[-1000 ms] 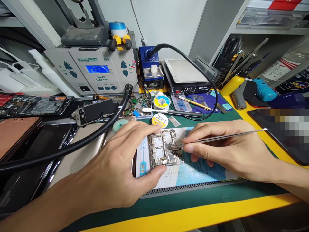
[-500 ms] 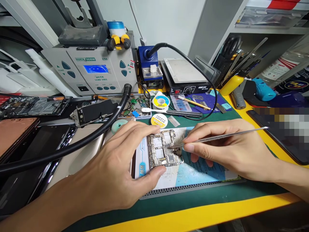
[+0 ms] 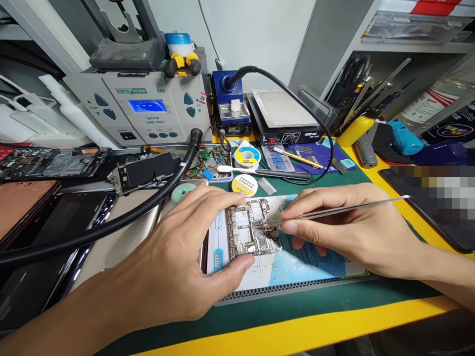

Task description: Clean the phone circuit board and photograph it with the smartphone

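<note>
A phone circuit board [image 3: 262, 242] with cut-out openings lies on a printed white and blue mat [image 3: 297, 267]. My left hand [image 3: 178, 247] spans its left part, index fingertip at the far edge and thumb at the near edge, gripping it. Metal tweezers [image 3: 341, 208] are pinched between the thumb and fingers of my right hand [image 3: 345, 227]. Their tips reach left onto the middle of the board, by a silvery chip area. Whether anything sits between the tips is too small to tell.
A black hose [image 3: 156, 198] from the hot-air station [image 3: 148, 109] arches over phones on the left. Behind the board are a solder spool [image 3: 248, 157], a round tin [image 3: 245, 186] and a brush [image 3: 282, 174]. A dark phone [image 3: 419, 207] lies at right.
The tweezer tips have shifted slightly on the board, with a small movement of my right fingers. My left hand and the board stay in place.
</note>
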`<action>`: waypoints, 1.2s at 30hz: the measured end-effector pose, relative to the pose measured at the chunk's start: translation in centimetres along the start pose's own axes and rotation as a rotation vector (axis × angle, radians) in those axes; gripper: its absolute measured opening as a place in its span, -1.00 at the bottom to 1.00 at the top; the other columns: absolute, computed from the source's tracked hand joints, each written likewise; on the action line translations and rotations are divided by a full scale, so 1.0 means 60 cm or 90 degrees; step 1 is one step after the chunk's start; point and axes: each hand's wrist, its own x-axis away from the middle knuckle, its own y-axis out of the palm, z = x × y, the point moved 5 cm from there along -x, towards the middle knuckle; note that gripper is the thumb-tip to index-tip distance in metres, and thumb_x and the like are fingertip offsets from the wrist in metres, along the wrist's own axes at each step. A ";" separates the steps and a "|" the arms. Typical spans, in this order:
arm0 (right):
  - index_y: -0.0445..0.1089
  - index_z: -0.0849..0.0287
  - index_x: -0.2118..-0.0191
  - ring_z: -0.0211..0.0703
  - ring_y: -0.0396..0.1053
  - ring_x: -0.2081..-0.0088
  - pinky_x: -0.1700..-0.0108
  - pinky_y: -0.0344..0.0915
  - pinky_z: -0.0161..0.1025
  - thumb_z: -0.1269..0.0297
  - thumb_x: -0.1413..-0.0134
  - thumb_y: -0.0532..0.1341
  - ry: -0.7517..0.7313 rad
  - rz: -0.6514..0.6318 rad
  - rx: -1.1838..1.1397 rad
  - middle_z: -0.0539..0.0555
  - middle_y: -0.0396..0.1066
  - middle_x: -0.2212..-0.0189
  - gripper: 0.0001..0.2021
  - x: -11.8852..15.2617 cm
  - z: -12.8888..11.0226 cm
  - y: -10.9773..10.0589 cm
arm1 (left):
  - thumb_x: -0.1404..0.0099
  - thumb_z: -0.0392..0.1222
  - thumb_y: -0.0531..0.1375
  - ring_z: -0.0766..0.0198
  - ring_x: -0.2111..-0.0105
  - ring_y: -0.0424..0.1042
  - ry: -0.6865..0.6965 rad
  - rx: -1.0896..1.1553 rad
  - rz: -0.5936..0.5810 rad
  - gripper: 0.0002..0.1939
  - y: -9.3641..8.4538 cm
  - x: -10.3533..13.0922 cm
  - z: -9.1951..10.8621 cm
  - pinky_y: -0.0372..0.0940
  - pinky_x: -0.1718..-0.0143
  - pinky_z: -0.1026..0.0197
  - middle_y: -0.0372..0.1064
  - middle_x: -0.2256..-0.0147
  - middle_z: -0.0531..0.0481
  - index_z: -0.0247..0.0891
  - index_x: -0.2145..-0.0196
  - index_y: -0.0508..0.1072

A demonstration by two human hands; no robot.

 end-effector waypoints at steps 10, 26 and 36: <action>0.73 0.19 0.38 -0.24 0.49 0.56 0.58 0.41 -0.45 0.27 0.11 0.62 0.002 -0.005 0.011 0.09 0.64 0.51 -0.83 0.004 -0.002 -0.002 | -0.33 -0.07 0.32 0.19 -0.24 0.37 0.013 -0.005 -0.003 -0.37 -0.001 0.001 0.001 0.04 -0.47 0.14 0.44 -0.16 0.02 -0.10 -0.29 0.26; 0.71 0.20 0.44 -0.33 0.39 0.61 0.58 0.34 -0.52 0.30 0.22 0.66 0.035 -0.003 -0.016 0.04 0.58 0.60 -0.80 0.003 0.001 -0.001 | -0.33 -0.03 0.32 0.24 -0.28 0.35 -0.018 -0.031 -0.016 -0.35 0.003 0.004 0.000 0.00 -0.49 0.20 0.44 -0.20 0.12 -0.04 -0.30 0.24; 0.73 0.20 0.40 -0.34 0.38 0.60 0.58 0.34 -0.51 0.33 0.17 0.65 0.038 -0.005 -0.022 0.04 0.61 0.56 -0.82 0.005 0.006 -0.004 | -0.33 0.00 0.32 0.25 -0.31 0.32 -0.021 -0.044 -0.014 -0.34 0.002 0.006 -0.002 -0.02 -0.49 0.23 0.42 -0.22 0.13 -0.03 -0.31 0.24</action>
